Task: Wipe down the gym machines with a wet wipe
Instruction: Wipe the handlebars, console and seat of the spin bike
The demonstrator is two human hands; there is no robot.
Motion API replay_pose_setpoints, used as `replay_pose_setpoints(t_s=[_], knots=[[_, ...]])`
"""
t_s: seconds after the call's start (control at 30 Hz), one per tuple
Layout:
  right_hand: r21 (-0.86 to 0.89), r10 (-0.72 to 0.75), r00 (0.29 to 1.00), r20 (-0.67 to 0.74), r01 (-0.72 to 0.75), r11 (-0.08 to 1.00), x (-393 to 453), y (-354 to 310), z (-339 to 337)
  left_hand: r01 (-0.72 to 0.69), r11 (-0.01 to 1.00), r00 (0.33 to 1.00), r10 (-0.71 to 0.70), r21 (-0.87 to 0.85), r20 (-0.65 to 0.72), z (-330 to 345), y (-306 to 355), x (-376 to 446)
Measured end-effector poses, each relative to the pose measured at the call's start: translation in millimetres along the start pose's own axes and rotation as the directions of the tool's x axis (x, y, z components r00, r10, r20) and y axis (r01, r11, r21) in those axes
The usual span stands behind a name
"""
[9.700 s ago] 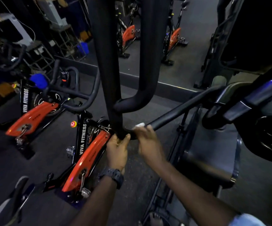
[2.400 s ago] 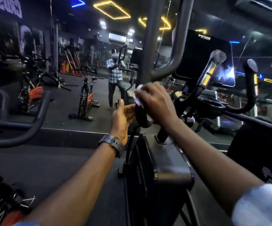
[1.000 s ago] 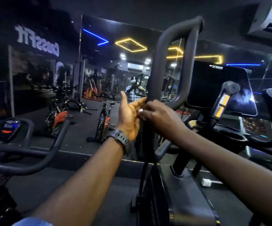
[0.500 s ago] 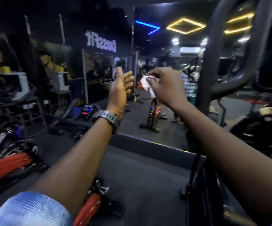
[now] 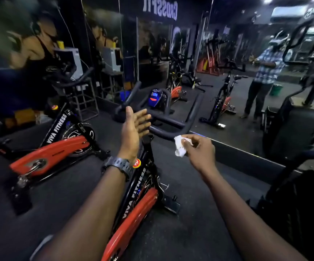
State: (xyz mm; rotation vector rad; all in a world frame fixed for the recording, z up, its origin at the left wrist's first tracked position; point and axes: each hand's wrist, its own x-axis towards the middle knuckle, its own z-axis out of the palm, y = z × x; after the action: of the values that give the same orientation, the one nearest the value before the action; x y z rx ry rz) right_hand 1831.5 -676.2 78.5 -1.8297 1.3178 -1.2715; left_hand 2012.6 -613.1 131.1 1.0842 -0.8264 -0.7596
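Dark gym floor (image 5: pixel 199 213) w/ mirror wall (image 5: pixel 246 117) behind is filling the view. Rt hand (image 5: pixel 202 154) is pinching a crumpled white wet wipe (image 5: pixel 179 146) in thumb + fingertips, wipe sticking out to the left of the grip, in the air. Below and left of it, a red/black spin bike (image 5: pixel 133 210) is standing under both forearms. Lt hand (image 5: pixel 134 129) is hanging released, fingers straight, holding nothing, left of the wipe, wristwatch (image 5: pixel 119 166) on. Just beyond the grip, bike handlebar (image 5: pixel 173 127) is sitting near but apart. Farther left, 2nd spin bike (image 5: pixel 52 153). Mirror is showing a person's reflection (image 5: pixel 263 76).
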Motion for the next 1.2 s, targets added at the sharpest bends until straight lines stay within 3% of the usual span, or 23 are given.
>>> replay_pose_setpoints(t_s=[0.13, 0.43, 0.7, 0.83, 0.9, 1.0, 1.1, 1.2], knots=[[0.108, 0.086, 0.996, 0.007, -0.086, 0.99, 9, 17, 16, 0.033, 0.999, 0.999, -0.033, -0.018, 0.005, -9, -18, 21], [0.164, 0.065, 0.997, 0.036, -0.071, 0.984, 81, 55, 48, 0.101, 0.995, 0.995, -0.101, -0.008, -0.008, 19, -72, 98], [0.081, -0.103, 0.968, 0.229, 0.087, 0.993, 148, 79, 101, 0.175, 0.981, 0.981, -0.166, 0.081, -0.098, 25, -125, 160], [-0.057, -0.333, 0.9, 0.282, 0.362, 0.93, 165, 77, 122, 0.177, 0.96, 0.974, -0.14, 0.216, -0.179, 15, -148, 172], [-0.125, -0.382, 0.838, 0.39, 0.459, 0.88, 167, 80, 133, 0.169, 0.948, 0.976, -0.122, 0.269, -0.181, 10, -157, 176], [-0.211, -0.446, 0.755, 0.48, 0.593, 0.777, 163, 90, 136, 0.161, 0.946, 0.979, -0.117, 0.282, -0.166, 4, -164, 177], [-0.217, -0.5, 0.746, 0.44, 0.629, 0.747, 164, 88, 142, 0.141, 0.953, 0.988, -0.117, 0.267, -0.104, -6, -165, 175], [-0.198, -0.469, 0.739, 0.484, 0.614, 0.764, 176, 70, 176, 0.172, 0.977, 0.983, -0.162, 0.128, -0.083, -12, -164, 177]])
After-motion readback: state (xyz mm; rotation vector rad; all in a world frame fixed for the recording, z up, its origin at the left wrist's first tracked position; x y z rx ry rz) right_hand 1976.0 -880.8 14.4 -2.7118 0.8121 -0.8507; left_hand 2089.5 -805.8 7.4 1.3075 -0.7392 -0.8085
